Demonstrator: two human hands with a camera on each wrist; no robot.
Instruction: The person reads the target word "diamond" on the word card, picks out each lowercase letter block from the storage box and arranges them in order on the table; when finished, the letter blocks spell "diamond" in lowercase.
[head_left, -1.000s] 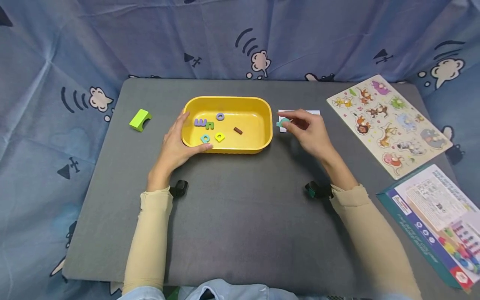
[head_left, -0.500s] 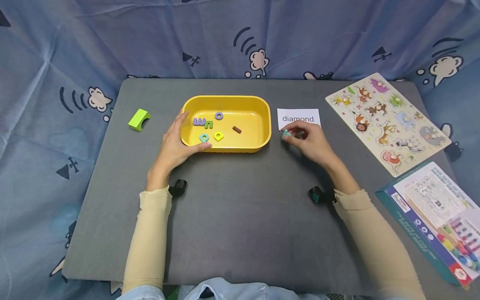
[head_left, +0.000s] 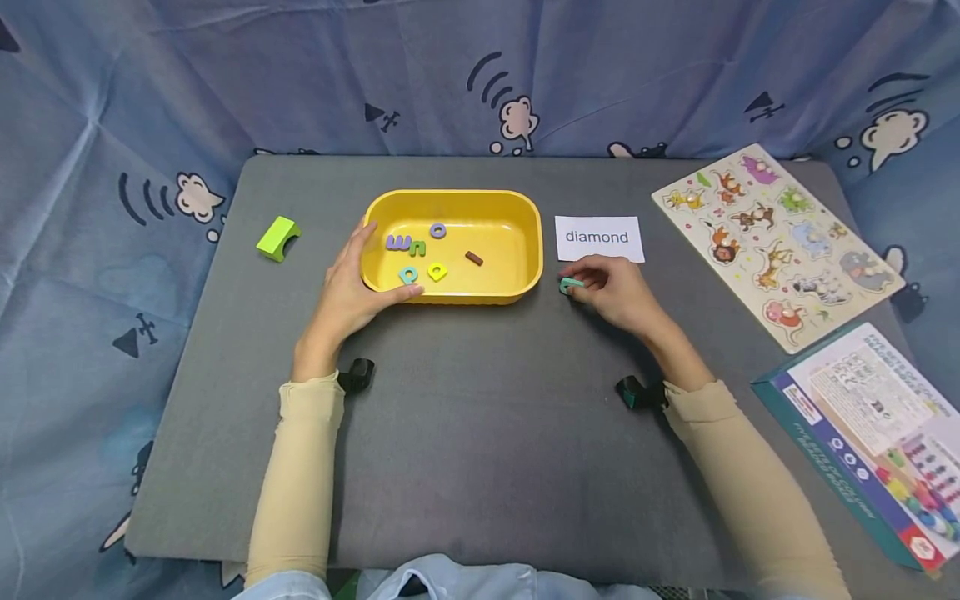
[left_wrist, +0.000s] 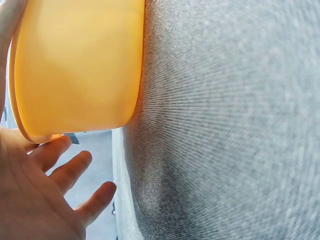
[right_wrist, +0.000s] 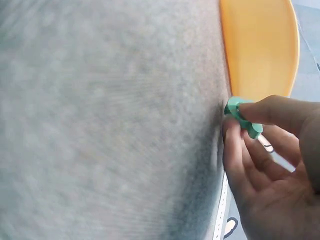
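Observation:
My left hand (head_left: 347,287) grips the near left corner of a yellow tray (head_left: 517,287), thumb along the front rim and fingers at the left side. In the left wrist view, the outer fingers are spread beside the tray (left_wrist: 80,65). Inside lie several small letter pieces: a purple one (head_left: 398,243), a green n (head_left: 417,248), a purple o (head_left: 438,231), a teal one (head_left: 408,275), a yellow one (head_left: 437,272) and a brown bar (head_left: 474,258). Right of the tray, my right hand (head_left: 618,292) pinches a teal-green letter piece (right_wrist: 252,129) low over the table, below a white card (head_left: 598,250) printed "diamond".
A lime-green arch block (head_left: 277,237) stands at the table's far left. An animal puzzle board (head_left: 757,242) lies at the back right, with a toy box (head_left: 862,433) in front of it. Patterned blue cloth (head_left: 450,75) hangs behind the grey table (head_left: 480,467).
My right hand has come from above the card down toward me with the teal-green letter piece, uncovering the word on the card. My left hand stays on the tray.

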